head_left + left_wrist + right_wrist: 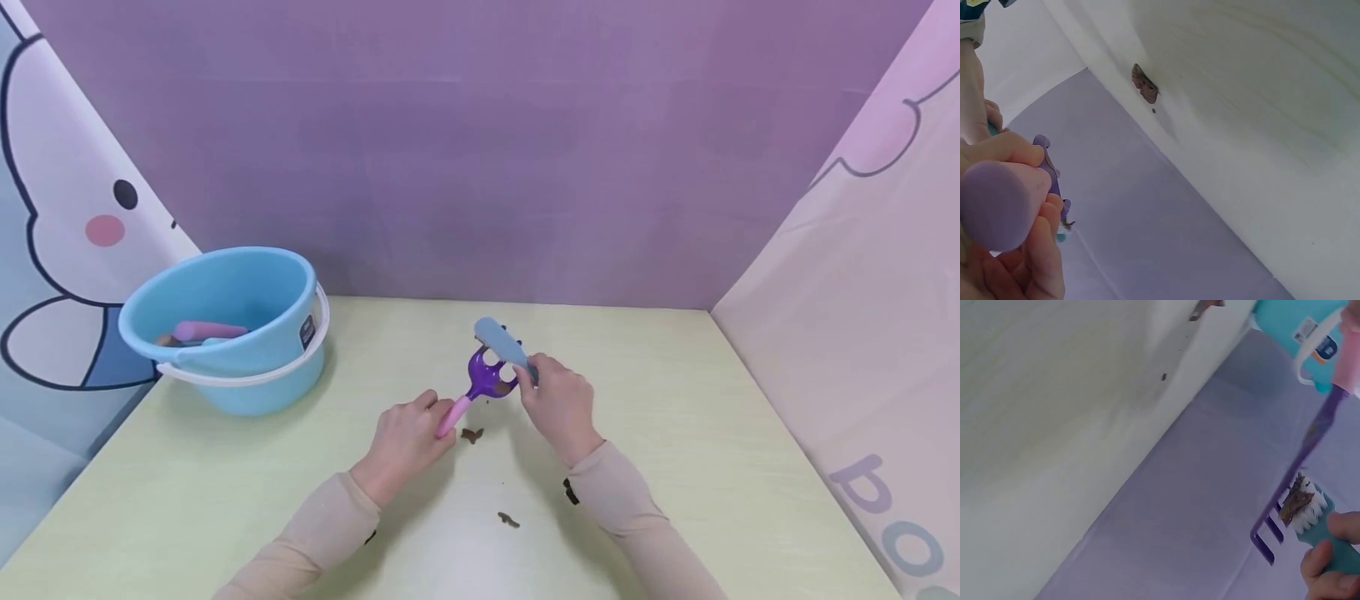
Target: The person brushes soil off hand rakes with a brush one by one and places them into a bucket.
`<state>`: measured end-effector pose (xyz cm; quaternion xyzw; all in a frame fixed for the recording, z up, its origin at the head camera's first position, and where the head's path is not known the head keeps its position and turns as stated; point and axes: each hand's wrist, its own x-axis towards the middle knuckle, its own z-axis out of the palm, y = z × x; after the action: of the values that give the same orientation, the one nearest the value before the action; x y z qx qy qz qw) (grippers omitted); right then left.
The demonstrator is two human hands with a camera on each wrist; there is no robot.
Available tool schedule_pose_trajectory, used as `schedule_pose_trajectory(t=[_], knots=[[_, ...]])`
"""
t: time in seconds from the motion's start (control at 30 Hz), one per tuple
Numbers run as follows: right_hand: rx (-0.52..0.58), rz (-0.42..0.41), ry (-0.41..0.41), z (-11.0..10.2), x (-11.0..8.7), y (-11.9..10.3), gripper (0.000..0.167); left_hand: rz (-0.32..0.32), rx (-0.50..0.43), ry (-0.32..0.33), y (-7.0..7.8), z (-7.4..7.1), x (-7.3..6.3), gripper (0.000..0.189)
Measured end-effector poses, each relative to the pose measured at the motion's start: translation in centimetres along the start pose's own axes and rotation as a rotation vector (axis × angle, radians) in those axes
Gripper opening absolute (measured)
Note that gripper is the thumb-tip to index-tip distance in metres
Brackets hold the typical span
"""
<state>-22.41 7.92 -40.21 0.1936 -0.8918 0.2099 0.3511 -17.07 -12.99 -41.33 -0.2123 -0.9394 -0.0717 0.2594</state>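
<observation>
My left hand [408, 433] grips the pink handle of a small purple hand rake [487, 375], its tines pointing up and away. My right hand [558, 400] holds a blue-green brush [501, 340] over the tines. In the right wrist view, the white bristles [1310, 515] face the rake, and a brown clump [1297, 503] sits between bristles and rake. More brown shows on the rake head in the head view. Under the rake, a brown piece [472, 435] lies on the table. A second brown piece [508, 520] lies nearer the front edge.
At the left stands a light blue bucket [255, 400] with a white handle and a pink-handled tool [210, 331] inside. A purple backdrop [495, 167] rises behind the pale table [675, 450], with printed cloth [862, 333] on both sides.
</observation>
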Motion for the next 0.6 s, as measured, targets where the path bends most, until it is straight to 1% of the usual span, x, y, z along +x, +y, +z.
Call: schedule_pose_trajectory(t=[0.2,0.23,0.3,0.37,0.47,0.6], knots=[[-0.176,-0.127,0.057,0.6,0.0,-0.1,0.020,0.032,0.010,0.028,0.6,-0.5,0.2,0.022],[-0.188,-0.140,0.066,0.6,0.1,-0.1,0.020,0.036,0.011,0.040,0.7,-0.6,0.2,0.021],[-0.182,-0.151,0.076,0.5,0.2,-0.1,0.019,0.044,0.015,0.060,0.9,-0.9,0.3,0.021],[-0.147,-0.145,0.070,0.4,0.4,-0.1,0.018,0.047,0.024,0.078,1.1,-1.0,0.3,0.019],[-0.104,-0.139,0.032,0.3,0.6,-0.2,0.017,0.047,0.040,0.089,1.2,-1.1,0.2,0.017],[-0.102,-0.160,-0.022,0.3,0.6,-0.3,0.017,0.047,0.053,0.083,1.2,-1.0,0.0,0.015]])
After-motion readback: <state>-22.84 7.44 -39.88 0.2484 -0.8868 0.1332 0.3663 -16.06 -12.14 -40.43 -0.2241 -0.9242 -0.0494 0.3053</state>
